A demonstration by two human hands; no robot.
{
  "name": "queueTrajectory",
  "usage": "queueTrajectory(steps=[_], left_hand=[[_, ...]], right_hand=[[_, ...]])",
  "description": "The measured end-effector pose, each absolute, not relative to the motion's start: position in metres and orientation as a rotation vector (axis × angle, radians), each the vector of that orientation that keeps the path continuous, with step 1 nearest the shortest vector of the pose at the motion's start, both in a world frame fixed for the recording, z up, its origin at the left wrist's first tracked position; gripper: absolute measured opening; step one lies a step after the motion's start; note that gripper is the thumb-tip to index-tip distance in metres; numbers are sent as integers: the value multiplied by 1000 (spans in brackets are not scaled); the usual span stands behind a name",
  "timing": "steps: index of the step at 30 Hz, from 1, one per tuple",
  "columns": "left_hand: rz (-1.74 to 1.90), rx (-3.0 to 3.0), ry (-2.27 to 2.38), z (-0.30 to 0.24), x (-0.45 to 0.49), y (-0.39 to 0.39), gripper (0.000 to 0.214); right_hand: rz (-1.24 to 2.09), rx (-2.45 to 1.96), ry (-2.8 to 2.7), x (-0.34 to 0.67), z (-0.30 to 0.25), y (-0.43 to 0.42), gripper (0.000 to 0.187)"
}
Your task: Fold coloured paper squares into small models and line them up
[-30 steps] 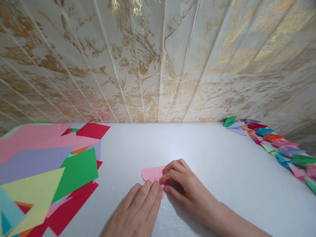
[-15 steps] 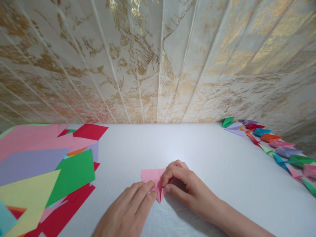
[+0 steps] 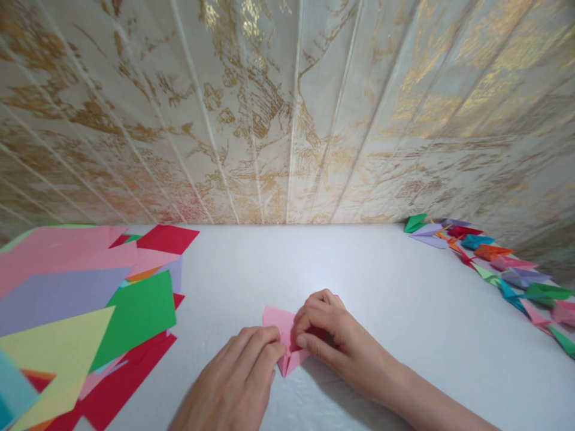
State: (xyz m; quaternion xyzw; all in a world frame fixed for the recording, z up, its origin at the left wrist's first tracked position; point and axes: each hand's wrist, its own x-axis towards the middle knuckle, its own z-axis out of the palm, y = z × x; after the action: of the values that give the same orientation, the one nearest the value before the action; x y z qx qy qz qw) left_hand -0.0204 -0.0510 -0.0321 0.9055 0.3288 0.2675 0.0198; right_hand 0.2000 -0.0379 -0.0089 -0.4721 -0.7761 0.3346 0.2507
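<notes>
A small pink sheet of origami paper, partly folded, lies on the white table between my two hands. Its lower part narrows to a point with creased flaps meeting there. My left hand has its fingers together and presses the paper's left side down; its thumb tip is partly hidden. With thumb and curled fingers, my right hand pinches the right flap, and that side of the paper is mostly covered by the fingers.
Loose coloured paper sheets, among them a green sheet and a yellow sheet, overlap at the left. Several folded paper pieces, including an orange one, run along the right edge. A gold-patterned curtain hangs behind the white table.
The pink paper has turned slightly, its lower point shifting left and down. The right flap is drawn outward by my right hand, showing more of the fold's inside.
</notes>
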Motion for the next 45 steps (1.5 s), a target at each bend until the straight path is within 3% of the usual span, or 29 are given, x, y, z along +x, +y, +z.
queueTrajectory(steps=[13, 26, 45], left_hand=[[892, 2659, 1057, -31, -16, -50, 25], [853, 2622, 1116, -29, -13, -54, 24], [769, 2743, 1094, -36, -19, -52, 29]], right_hand=[[796, -1339, -2450, 196, 7, -30, 23], [70, -1065, -2560, 185, -14, -41, 15], [12, -1049, -2508, 183, -20, -49, 20]])
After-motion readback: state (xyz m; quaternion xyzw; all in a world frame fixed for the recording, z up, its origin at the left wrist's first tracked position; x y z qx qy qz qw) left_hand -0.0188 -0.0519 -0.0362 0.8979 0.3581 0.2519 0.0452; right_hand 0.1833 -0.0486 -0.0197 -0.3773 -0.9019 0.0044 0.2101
